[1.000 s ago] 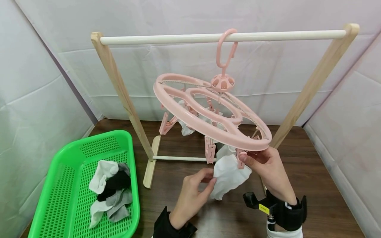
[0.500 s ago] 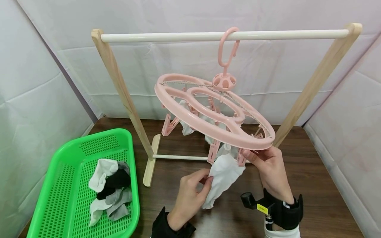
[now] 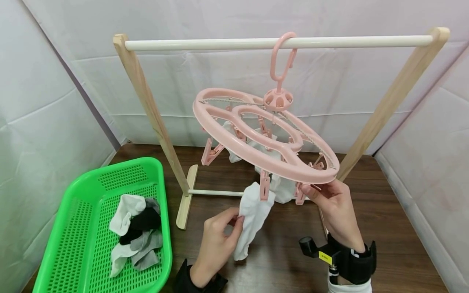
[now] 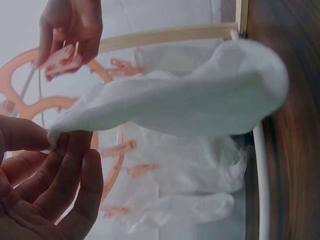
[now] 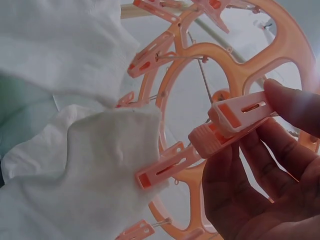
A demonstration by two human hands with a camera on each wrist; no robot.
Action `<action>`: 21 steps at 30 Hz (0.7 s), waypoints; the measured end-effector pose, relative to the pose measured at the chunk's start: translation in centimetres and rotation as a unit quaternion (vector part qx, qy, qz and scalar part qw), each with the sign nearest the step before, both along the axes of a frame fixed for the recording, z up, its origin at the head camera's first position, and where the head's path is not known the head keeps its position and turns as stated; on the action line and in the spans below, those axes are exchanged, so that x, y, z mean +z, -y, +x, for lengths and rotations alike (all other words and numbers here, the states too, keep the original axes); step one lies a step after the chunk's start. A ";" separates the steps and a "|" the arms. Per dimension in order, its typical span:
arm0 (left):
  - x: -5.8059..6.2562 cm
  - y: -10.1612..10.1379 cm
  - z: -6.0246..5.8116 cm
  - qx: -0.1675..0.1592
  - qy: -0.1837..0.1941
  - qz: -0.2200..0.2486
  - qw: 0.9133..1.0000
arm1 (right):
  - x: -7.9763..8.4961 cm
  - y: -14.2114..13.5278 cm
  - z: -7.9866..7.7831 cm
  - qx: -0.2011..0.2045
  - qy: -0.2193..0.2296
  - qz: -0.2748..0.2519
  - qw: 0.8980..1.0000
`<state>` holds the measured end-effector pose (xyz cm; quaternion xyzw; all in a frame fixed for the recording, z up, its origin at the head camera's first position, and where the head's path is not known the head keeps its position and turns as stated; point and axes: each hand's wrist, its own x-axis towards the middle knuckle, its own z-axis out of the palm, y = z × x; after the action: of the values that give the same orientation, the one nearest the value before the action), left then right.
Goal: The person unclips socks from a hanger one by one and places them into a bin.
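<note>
A pink ring-shaped clip hanger (image 3: 271, 163) hangs tilted by its hook, low on the right. My left hand (image 3: 218, 242) pinches a white sock (image 3: 253, 224) at its cuff; the foot dangles below, as the left wrist view also shows the sock (image 4: 175, 102). My right hand (image 3: 335, 209), under the ring's near right edge, pinches a pink clothespin (image 3: 300, 194) between thumb and fingers. In the right wrist view that clothespin (image 5: 235, 117) has no cloth in it. Another clothespin (image 5: 167, 165) grips a white sock (image 5: 110, 150). More white socks (image 4: 200, 162) hang from the ring.
The hanger's hook (image 3: 282, 57) goes over a white rod (image 3: 205, 44) between wooden posts (image 3: 154, 116). To the left stands a green basket (image 3: 166, 232) with white (image 3: 126, 213), black (image 3: 146, 221) and grey socks (image 3: 146, 250). A lower white bar (image 3: 216, 193) crosses the rack.
My left hand has moved left with the white sock, away from the clothespin in my right hand, and the sock now hangs longer and straighter. My right hand still holds the clothespin.
</note>
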<state>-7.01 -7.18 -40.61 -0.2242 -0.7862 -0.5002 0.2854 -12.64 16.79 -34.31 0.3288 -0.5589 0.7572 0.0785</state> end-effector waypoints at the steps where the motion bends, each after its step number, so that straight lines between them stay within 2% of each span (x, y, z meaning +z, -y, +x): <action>1: 0.1 0.3 0.1 0.007 -0.005 -0.001 1.000 | 0.0 -0.1 0.1 -0.006 0.004 0.007 1.000; 9: 1.1 3.4 1.0 0.069 -0.025 -0.015 0.997 | 0.0 -0.7 0.2 -0.031 0.020 0.034 0.999; 15: 1.7 5.8 1.6 0.136 -0.049 -0.030 0.989 | 0.0 -0.9 0.4 -0.056 0.053 0.077 0.994; 21: 2.3 7.8 1.9 0.178 -0.055 -0.046 0.981 | 0.1 -0.9 0.5 -0.044 0.060 0.078 0.994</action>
<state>-5.11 -15.00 -38.35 -0.1205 -0.8186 -0.3917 0.4024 -12.12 17.73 -34.26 0.2633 -0.6335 0.7257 0.0526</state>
